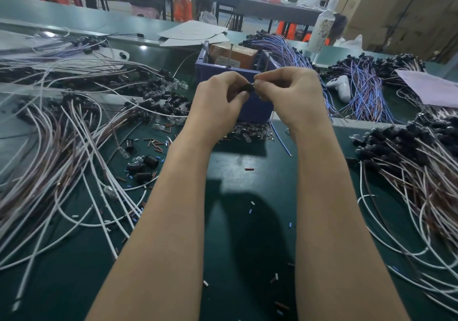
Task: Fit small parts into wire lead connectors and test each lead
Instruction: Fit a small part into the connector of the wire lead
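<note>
Centrally, above the blue bin, left hand fingers clamp the black connector steady while right hand fingers pinch a small part at its mouth, apparently for insertion.

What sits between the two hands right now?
In the head view, a black connector, gripped by the left hand, fills the gap; the right hand pinches a small part at its end, too small to identify.
</note>
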Motion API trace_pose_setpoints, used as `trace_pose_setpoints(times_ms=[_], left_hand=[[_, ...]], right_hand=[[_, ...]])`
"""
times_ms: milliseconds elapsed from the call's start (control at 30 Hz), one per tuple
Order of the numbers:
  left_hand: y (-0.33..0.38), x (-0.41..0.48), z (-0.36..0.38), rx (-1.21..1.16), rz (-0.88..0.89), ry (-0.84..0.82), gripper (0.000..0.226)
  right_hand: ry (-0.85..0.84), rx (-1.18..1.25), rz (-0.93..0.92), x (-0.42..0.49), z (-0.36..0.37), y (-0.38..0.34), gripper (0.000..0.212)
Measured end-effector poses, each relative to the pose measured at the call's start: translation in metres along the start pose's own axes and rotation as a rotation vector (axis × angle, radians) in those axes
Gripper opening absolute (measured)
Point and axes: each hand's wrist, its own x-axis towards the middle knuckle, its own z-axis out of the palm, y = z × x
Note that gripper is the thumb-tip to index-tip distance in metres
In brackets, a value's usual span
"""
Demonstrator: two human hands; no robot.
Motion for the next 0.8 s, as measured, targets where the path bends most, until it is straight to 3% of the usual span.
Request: trace_pose_setpoints(times_ms=[167, 533, 667, 800], left_hand=[[0.0, 0.001, 0.002, -0.003, -0.051, 0.021, 0.017], [0.0, 0.001, 0.002, -0.048, -0.056, 0.074, 0.017], [-0.004, 0.0, 0.002, -0.062, -0.067, 0.081, 0.014], [-0.004, 0.0, 0.002, -0.125, -0.076, 0.109, 0.018]], right_hand=[[-0.028, -0.015, -0.004, 0.0, 0.006, 0.001, 0.006], [-0.034, -0.137, -0.122, -0.003, 0.014, -0.005, 0.006], [0.069, -0.001, -0.089, -0.001, 0.009, -0.006, 0.003], [0.038, 0.1, -0.019, -0.001, 0.004, -0.005, 0.013]])
